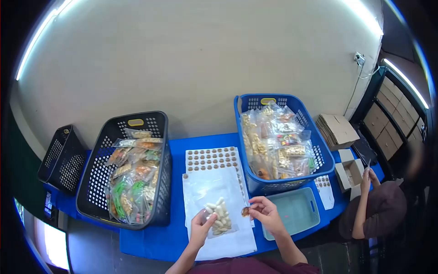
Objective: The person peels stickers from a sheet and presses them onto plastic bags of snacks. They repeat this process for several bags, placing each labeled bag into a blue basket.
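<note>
My left hand grips the lower left side of a clear plastic bag with white, oval pieces inside, its thumb on top. The bag is over a white paper sheet. To the right of the bag, my right hand pinches a small round brown sticker between thumb and fingertips, apart from the bag. Behind the white sheet lies a sticker sheet with rows of similar round brown stickers, partly covered.
A black basket and a blue basket hold filled bags. A pale tray sits by my right hand. Farther right are a cardboard box, stacked cardboard and another person. An empty black basket stands far left.
</note>
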### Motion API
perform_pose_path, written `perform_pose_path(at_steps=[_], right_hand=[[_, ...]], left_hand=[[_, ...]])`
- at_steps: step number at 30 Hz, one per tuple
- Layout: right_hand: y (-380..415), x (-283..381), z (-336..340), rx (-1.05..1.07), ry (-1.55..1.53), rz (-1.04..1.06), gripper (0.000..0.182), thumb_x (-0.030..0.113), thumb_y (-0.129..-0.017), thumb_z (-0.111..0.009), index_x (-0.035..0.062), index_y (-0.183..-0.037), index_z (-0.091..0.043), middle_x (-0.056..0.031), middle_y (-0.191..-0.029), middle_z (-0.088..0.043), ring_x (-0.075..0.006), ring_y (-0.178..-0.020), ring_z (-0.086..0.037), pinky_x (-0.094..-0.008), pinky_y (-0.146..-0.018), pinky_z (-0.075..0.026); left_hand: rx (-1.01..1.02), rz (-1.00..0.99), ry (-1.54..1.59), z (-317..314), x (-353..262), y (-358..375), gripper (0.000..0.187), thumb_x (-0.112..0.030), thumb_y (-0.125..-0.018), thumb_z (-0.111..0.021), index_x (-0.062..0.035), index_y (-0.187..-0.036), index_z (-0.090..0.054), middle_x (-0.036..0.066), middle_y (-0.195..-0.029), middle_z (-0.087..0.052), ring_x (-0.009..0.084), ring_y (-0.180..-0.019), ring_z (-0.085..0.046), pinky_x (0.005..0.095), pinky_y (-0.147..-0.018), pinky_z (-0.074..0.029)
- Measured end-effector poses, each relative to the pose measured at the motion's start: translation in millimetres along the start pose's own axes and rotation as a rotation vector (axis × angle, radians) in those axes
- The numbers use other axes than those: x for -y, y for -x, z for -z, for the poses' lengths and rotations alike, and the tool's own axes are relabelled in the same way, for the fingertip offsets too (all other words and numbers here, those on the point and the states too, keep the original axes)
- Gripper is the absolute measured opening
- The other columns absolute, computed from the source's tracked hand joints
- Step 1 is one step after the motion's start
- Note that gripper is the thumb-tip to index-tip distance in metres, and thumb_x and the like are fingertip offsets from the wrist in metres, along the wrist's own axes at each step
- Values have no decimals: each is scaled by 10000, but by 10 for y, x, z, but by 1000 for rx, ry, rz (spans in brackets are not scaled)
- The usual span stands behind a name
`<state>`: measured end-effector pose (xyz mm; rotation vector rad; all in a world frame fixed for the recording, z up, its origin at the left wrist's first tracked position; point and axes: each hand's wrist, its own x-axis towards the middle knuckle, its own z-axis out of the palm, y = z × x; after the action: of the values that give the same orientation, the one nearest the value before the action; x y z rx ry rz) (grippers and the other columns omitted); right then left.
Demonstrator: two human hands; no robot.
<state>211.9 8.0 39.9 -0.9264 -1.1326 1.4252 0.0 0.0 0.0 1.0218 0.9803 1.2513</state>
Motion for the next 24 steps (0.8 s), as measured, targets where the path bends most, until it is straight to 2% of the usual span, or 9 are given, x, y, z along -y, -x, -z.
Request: perform_pose_path(at_steps=[2, 3, 6, 11, 16, 19, 21, 24], right_hand=[[18, -101, 2, -107, 16, 56, 136, -38, -776, -551, 1, -906, -539, -52, -812, -584, -117, -678, -546, -212, -625, -432], [283, -42, 289, -172, 45, 50, 101, -36, -776, -550, 0, -870, -541, -55, -806, -586, -113, -695, -545, -220, -651, -431], [440, 91, 582, -235, 24, 109, 78, 13, -806, -535, 15, -882, -548, -65, -904, -576, -99, -789, -536, -228, -705, -411], [614, 85, 689, -301, 61, 98, 63, 80, -835, -510, 38, -867, -543, -68, -1036, -543, -103, -829, -528, -237, -719, -401], [781, 32, 751, -329, -10, 105, 72, 58, -824, -527, 23, -885, -542, -24, -888, -521, -79, -731, -480, -211, -690, -389], [846, 42, 762, -355, -15, 125, 71, 46, -817, -538, 10, -877, -549, -23, -852, -543, -75, -729, -482, -204, -685, -389], [873, 32, 763, -308, -22, 89, 84, 32, -807, -550, -2, -884, -557, -26, -831, -560, -71, -741, -491, -200, -683, -391], [901, -10, 778, -255, -14, 65, 107, 11, -791, -569, -13, -896, -569, -37, -824, -581, -66, -757, -505, -195, -679, -397]], left_hand=[[71, 65, -37, -20, 39, -101, 322, -137, -836, -564, 28, -1105, -501, 72, -979, -576, 98, -857, -553, 222, -727, -456], [96, 88, -9, -359, 123, 54, 324, -140, -841, -557, 31, -1109, -496, 72, -976, -575, 97, -853, -552, 223, -726, -455], [168, 94, 76, -816, 154, 31, 375, -187, -871, -522, 43, -1157, -445, 74, -980, -570, 99, -831, -549, 228, -724, -451], [229, 76, 24, -1014, 384, 157, 433, -247, -895, -474, 44, -1203, -385, 77, -983, -562, 98, -841, -540, 229, -728, -446], [227, 66, -24, -1150, 485, 245, 408, -267, -912, -431, 29, -1192, -403, 67, -955, -556, 88, -833, -529, 218, -709, -439], [199, 53, -32, -1245, 565, 297, 398, -275, -915, -422, 22, -1179, -418, 59, -942, -555, 84, -812, -526, 213, -698, -434], [209, 64, 6, -1301, 609, 308, 376, -248, -914, -433, 21, -1176, -425, 57, -907, -568, 67, -760, -535, 197, -649, -442], [213, 54, -29, -1405, 605, 339, 359, -238, -913, -436, 21, -1160, -435, 52, -887, -574, 64, -751, -535, 199, -643, -443]])
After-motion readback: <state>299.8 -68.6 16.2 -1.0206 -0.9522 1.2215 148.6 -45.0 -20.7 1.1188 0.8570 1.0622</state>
